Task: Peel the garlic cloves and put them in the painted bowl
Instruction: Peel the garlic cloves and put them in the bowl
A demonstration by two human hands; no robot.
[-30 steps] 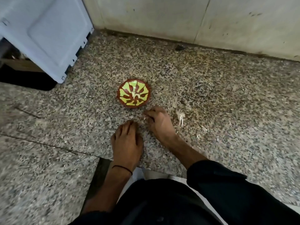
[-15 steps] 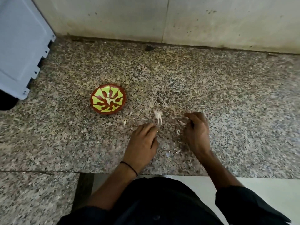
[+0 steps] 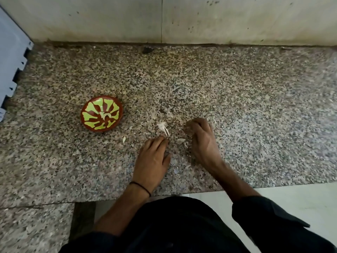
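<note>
The painted bowl (image 3: pixel 87 115), red-brown with yellow-green petals, stands on the speckled granite counter (image 3: pixel 237 106), left of both hands. Something pale lies at its centre. A white garlic stem with papery skin (image 3: pixel 163 128) lies just beyond my left hand (image 3: pixel 152 158), which rests palm down with straight fingers. My right hand (image 3: pixel 202 141) is to the right, its fingers curled down onto the counter; what is under the fingertips is hidden. A small pale clove-like piece (image 3: pixel 124 139) lies below the bowl. A flake of skin (image 3: pixel 180 140) lies between the hands.
A stained wall (image 3: pixel 164 19) closes off the back of the counter. A light blue panel (image 3: pixel 11 57) leans over the far left. The counter's front edge runs near my body, with white floor (image 3: pixel 300 198) below at the right.
Both hands moved right, away from the bowl, to the scattered garlic skins, and the camera swung right with them. In the last half second the hands barely shifted.
</note>
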